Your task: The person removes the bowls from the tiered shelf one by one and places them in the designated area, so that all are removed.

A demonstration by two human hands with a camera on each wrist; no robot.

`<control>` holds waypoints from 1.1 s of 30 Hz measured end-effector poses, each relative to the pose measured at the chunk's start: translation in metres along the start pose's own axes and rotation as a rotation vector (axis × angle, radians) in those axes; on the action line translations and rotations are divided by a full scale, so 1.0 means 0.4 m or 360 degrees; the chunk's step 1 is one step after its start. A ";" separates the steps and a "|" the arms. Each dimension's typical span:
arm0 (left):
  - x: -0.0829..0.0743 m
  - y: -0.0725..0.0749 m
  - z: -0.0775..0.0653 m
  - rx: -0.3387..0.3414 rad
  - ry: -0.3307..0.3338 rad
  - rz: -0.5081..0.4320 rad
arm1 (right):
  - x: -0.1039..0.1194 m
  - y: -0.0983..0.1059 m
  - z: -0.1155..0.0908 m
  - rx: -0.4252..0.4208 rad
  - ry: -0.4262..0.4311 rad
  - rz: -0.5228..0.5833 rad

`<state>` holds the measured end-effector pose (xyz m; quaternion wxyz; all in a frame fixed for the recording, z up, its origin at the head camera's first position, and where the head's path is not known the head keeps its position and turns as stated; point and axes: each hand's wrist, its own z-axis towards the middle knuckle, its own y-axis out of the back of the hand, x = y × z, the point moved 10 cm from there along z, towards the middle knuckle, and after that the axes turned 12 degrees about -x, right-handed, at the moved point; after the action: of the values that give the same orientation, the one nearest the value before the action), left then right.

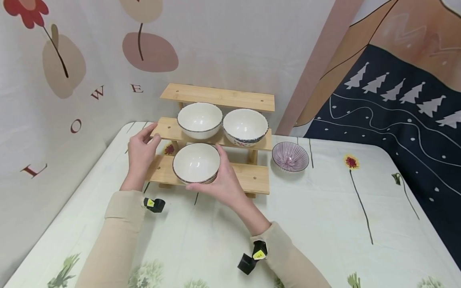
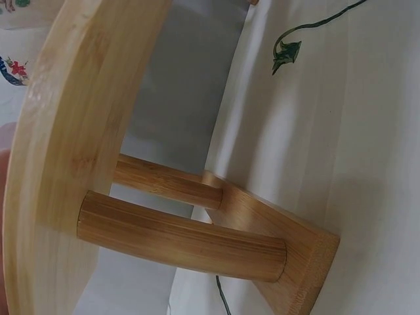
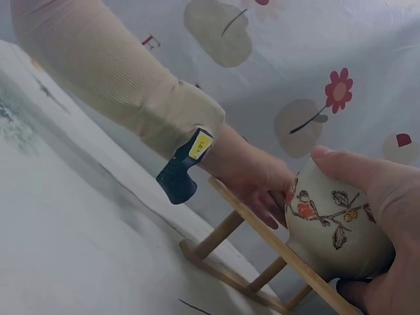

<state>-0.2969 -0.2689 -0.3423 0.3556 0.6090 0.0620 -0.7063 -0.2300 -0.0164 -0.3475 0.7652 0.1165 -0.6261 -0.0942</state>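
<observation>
A tiered wooden shelf stand (image 1: 216, 96) with three steps stands on the table. My left hand (image 1: 139, 152) holds the left end of its middle step, thumb toward the front. The left wrist view shows that board (image 2: 72, 144) close up, with a bit of finger at the frame's edge. On the lowest step, my right hand (image 1: 226, 182) grips a white bowl (image 1: 196, 162) by its right side, thumb at the front. In the right wrist view, the bowl's outside (image 3: 338, 230) bears a painted branch with leaves and red marks.
Two more white bowls, one left (image 1: 199, 118) and one right (image 1: 245, 125), sit side by side on the middle step. A purple-striped bowl (image 1: 290, 157) stands on the flowered tablecloth (image 1: 324, 208), right of the stand. Printed cloth (image 1: 230, 48) hangs close behind.
</observation>
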 end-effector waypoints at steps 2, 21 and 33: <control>-0.001 0.000 0.000 0.0001 -0.0002 -0.0001 | 0.001 0.000 0.001 -0.0008 0.0008 0.0011; 0.001 -0.001 0.002 0.0015 0.0001 -0.0017 | -0.002 0.033 -0.022 -0.0070 0.0026 0.0041; 0.004 -0.001 0.003 0.0027 -0.0002 -0.0004 | -0.003 0.080 -0.044 -0.0121 0.0027 0.0004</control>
<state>-0.2980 -0.2700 -0.3438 0.3495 0.6115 0.0564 -0.7076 -0.2132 0.0157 -0.3425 0.7744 0.0872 -0.6158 -0.1161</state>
